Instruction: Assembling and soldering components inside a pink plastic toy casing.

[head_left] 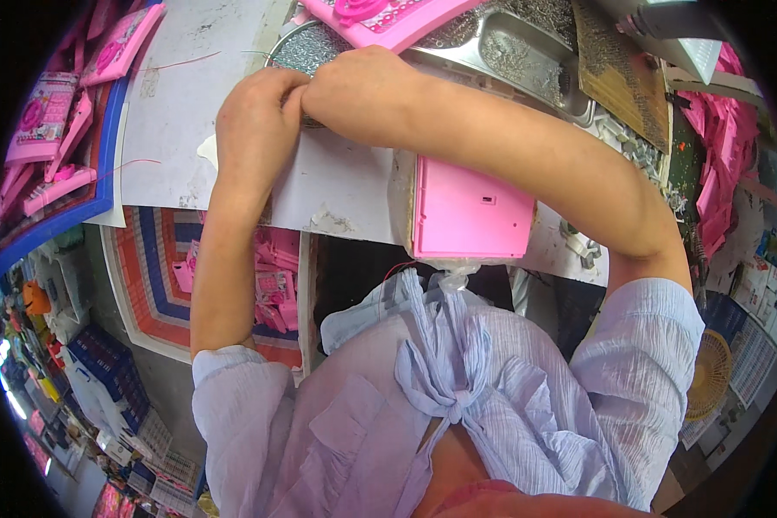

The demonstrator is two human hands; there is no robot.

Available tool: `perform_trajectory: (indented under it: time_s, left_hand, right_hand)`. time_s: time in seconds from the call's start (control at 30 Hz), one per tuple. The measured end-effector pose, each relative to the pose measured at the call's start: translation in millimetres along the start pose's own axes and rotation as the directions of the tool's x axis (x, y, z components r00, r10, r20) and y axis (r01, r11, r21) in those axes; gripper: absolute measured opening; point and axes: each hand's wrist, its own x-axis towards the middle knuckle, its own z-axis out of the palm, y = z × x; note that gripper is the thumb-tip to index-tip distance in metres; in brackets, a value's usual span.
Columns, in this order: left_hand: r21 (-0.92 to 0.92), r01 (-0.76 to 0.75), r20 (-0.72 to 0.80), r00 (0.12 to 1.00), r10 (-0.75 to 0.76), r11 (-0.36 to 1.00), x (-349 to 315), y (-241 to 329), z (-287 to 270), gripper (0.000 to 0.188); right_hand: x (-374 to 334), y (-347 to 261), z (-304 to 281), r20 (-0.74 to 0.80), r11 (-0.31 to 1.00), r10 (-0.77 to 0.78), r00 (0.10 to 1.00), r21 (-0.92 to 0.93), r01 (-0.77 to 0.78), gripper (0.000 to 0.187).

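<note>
My left hand (257, 121) and my right hand (361, 97) meet over the white worktop, at the near edge of a round dish (306, 50) full of small silvery metal parts. The left fingers are curled over, thumb against the right hand. My right hand is bent inward, its fingertips mostly hidden; whatever either hand pinches is out of sight. A pink plastic toy part (397, 22) with a round raised detail lies just beyond the right hand. Below my right forearm stands a pink plastic panel (475, 211) with a small slot.
A metal tray (527, 56) of small screws lies beyond my right forearm. Pink toy parts fill a blue-edged container (56, 129) at left and a striped bag (147, 276) below. More pink pieces (723, 147) are at right. The white worktop (177, 104) bears thin red wires.
</note>
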Motion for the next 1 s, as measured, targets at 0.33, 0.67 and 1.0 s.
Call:
perform_trajectory:
  time_s: [0.33, 0.67, 1.0]
  left_hand:
    - [0.129, 0.065, -0.105, 0.993, -0.051, 0.99, 7, -13, 4, 0.015]
    - [-0.635, 0.296, 0.114, 0.949, -0.293, 0.713, -37, 46, -4, 0.011]
    - [-0.373, -0.32, 0.215, 0.884, 0.416, 0.871, -55, 144, 30, 0.012]
  right_hand:
    - [-9, -1, -19, -0.105, 1.0, -0.004, 0.994, -0.018, 0.002, 0.013]
    - [-212, 39, -3, -0.151, 0.374, 0.586, 0.796, 0.922, -0.1, 0.005]
    - [-249, 9, 36, -0.06, 0.154, 0.726, 0.685, 0.985, -0.077, 0.009]
